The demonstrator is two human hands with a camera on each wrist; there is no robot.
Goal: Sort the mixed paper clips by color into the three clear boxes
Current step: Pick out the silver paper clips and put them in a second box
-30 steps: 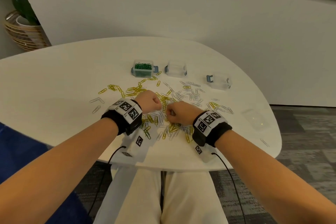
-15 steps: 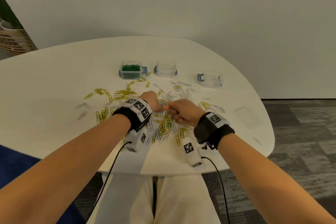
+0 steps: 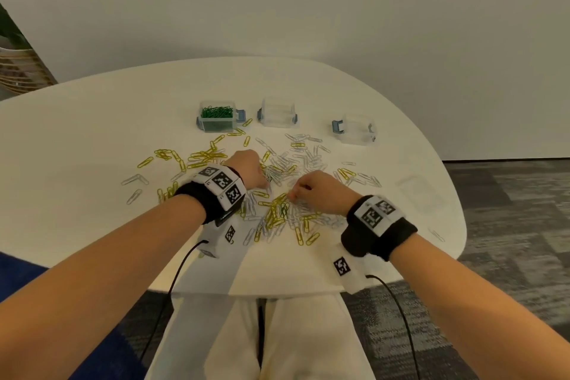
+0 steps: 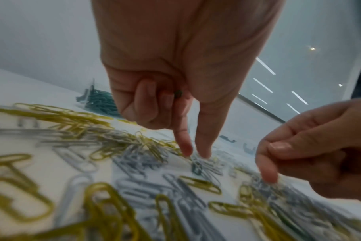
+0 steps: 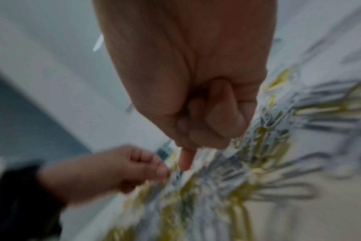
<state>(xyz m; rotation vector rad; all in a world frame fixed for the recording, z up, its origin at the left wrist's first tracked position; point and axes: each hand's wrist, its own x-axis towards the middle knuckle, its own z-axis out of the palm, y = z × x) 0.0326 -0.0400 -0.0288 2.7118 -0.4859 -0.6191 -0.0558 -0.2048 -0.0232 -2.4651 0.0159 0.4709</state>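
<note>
Yellow and silver paper clips [image 3: 277, 210] lie mixed in a pile on the white table [image 3: 77, 148], with a few green ones [image 4: 196, 168] among them. At the back stand three clear boxes: the left box [image 3: 216, 116] holds green clips, the middle box [image 3: 277, 112] and right box [image 3: 354, 129] look empty. My left hand [image 3: 266, 187] keeps a green clip [image 4: 178, 94] under its curled outer fingers, while index and thumb [image 4: 185, 150] reach down at a green clip in the pile. My right hand [image 3: 291, 194] has its fingers curled, its index fingertip [image 5: 184, 164] touching the pile.
A clear lid [image 3: 419, 194] lies flat near the table's right edge, and a stray clip [image 3: 436, 234] beside it. Loose clips spread left as far as [image 3: 134, 179]. A wicker planter [image 3: 18, 74] stands on the floor at far left. My lap is below the near edge.
Half a second ago my two hands met over the pile. They have since parted, and both fingertips have dropped onto the clips.
</note>
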